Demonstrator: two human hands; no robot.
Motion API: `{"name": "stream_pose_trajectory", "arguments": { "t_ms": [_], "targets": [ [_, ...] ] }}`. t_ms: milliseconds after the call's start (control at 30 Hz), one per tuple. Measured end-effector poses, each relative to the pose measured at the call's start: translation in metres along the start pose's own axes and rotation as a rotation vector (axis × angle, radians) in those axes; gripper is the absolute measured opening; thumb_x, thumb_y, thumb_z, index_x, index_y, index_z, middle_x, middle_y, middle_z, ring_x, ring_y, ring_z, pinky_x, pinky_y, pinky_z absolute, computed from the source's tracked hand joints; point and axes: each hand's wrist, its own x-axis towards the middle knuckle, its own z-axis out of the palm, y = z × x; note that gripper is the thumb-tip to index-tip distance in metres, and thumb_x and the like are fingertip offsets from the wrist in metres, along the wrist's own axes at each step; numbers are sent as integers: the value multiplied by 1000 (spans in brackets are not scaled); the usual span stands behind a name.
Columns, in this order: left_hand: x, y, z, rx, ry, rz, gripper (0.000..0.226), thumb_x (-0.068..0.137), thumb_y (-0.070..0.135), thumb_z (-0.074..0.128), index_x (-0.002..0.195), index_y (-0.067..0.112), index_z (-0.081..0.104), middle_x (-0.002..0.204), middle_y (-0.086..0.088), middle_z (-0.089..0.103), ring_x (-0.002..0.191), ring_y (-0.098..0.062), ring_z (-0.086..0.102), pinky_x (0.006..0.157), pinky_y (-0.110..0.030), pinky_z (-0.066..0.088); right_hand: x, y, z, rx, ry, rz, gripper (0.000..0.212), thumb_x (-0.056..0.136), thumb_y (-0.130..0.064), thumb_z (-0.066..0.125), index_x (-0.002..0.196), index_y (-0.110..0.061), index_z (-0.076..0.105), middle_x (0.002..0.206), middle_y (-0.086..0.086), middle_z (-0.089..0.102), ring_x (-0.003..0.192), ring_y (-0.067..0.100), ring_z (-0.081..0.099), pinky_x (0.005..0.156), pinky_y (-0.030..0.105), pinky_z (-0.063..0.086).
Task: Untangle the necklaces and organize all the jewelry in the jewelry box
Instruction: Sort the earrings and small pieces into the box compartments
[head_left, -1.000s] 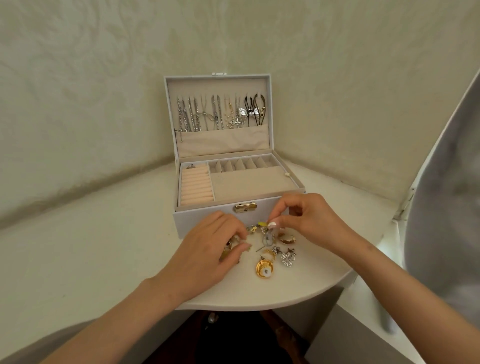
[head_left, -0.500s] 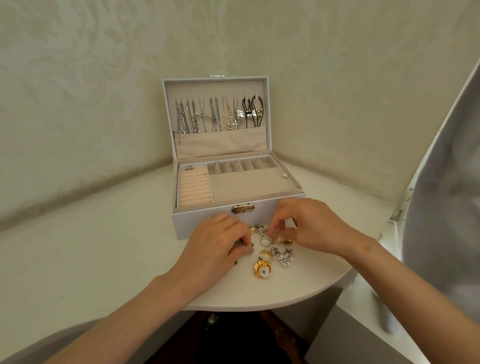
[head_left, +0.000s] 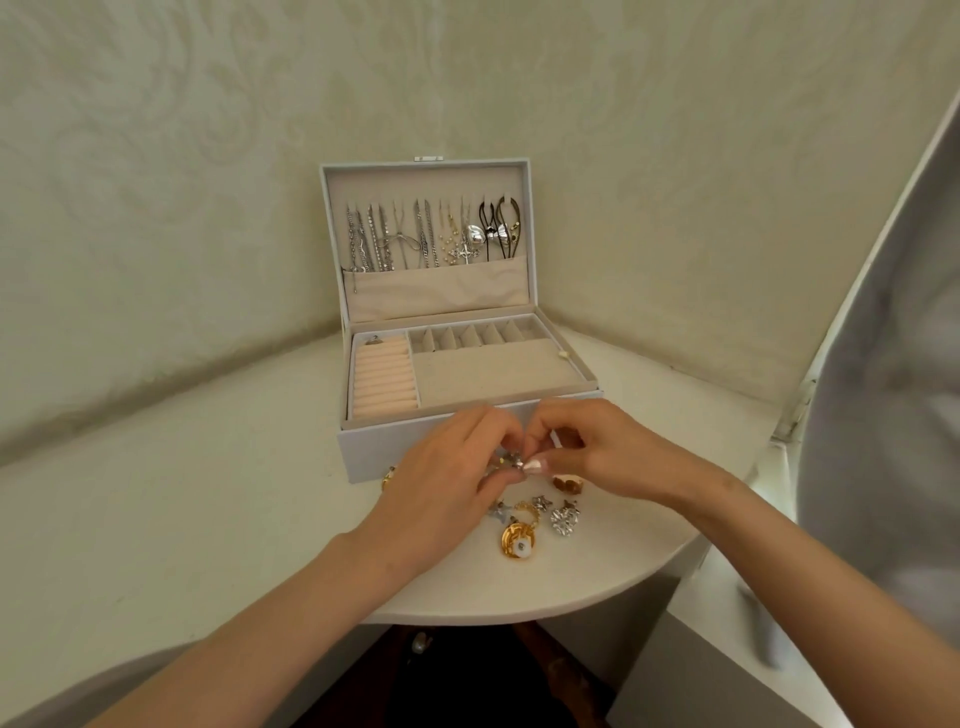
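The white jewelry box (head_left: 363, 457) stands open on the shelf, with several necklaces (head_left: 415, 236) hanging in its lid and one small piece at the top of the ring rolls (head_left: 384, 379). In front of the box my left hand (head_left: 447, 488) and my right hand (head_left: 597, 447) meet, and both pinch a small silver piece (head_left: 511, 460) between their fingertips. Loose jewelry lies just below them: a gold round earring (head_left: 518, 540), a silver heart piece (head_left: 564, 519), small silver stars (head_left: 540, 503) and a gold ring (head_left: 568, 484).
The box sits on a white rounded corner shelf (head_left: 208, 493) against patterned walls. A grey panel (head_left: 883, 364) rises at the right. The shelf's curved front edge runs close below the loose jewelry. A small gold piece (head_left: 387, 475) lies left of my left hand.
Both hands have come together and lifted a small silver piece off the pile, up to the front of the box. The left hand has left the piece it touched on the shelf.
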Motion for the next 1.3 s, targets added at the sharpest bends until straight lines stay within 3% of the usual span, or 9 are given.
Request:
{"name": "stream_pose_trajectory", "arguments": {
  "t_ms": [200,333,500,600,767,867,967,1067,1300],
  "targets": [
    [5,-1,-14,-49,108,61,15,87,29,50,102,24,53,86,12,58,73,-3,54,61,-22,46,4,-14,2,357,108,22,10,82,-11,70,76,-19,68,57,-17,58,51,-1,45,56,13,37],
    [6,-15,-29,-56,173,13,7,87,16,60,91,14,65,82,11,56,69,-2,53,62,-17,46,-5,-16,-14,199,28,-13,12,73,-17,78,75,-23,68,60,-17,58,48,0,41,50,11,28],
    [1,-26,-39,-188,188,-126,8,82,2,67,88,7,68,81,5,63,68,-3,63,65,-14,51,-24,-13,-17,-262,-233,127,18,69,-42,79,79,-36,65,79,-16,61,73,-1,51,65,19,36],
    [-1,-24,-37,-218,177,-143,8,84,4,65,90,6,69,83,7,64,71,-2,65,68,-12,51,-24,-13,-7,-270,-227,132,15,74,-31,77,74,-35,62,83,-16,63,79,0,54,72,20,41],
    [-4,-22,-41,-170,200,-134,8,83,9,67,89,13,70,83,16,65,74,1,63,68,-11,48,-24,-14,-9,-155,-197,135,19,77,-11,74,71,-26,66,75,-14,65,66,-9,51,63,11,38],
    [11,-41,-54,-234,269,-302,11,81,5,68,87,14,69,78,11,67,71,2,61,67,-12,48,-18,-15,-14,-125,-169,114,23,80,-5,70,81,-27,67,79,-11,63,64,-8,50,60,12,40],
    [36,-80,-66,-158,265,-418,16,80,5,70,80,20,65,71,6,67,64,-3,61,69,-19,52,-12,-15,-17,-68,-158,91,36,84,0,63,102,-31,68,79,-10,55,63,-2,49,60,14,45],
    [58,-111,-69,-53,187,-436,10,79,6,71,80,15,66,75,0,69,73,-18,65,76,-36,53,-4,-14,-17,22,-185,61,36,87,2,59,100,-30,72,80,-10,53,66,4,53,65,22,51],
    [74,-137,-64,322,40,-319,8,80,20,71,87,16,71,85,-2,68,93,-24,57,78,-30,32,25,-21,-18,343,-134,39,19,84,6,63,89,-12,69,64,0,65,59,17,65,62,39,56]
  ]
}}
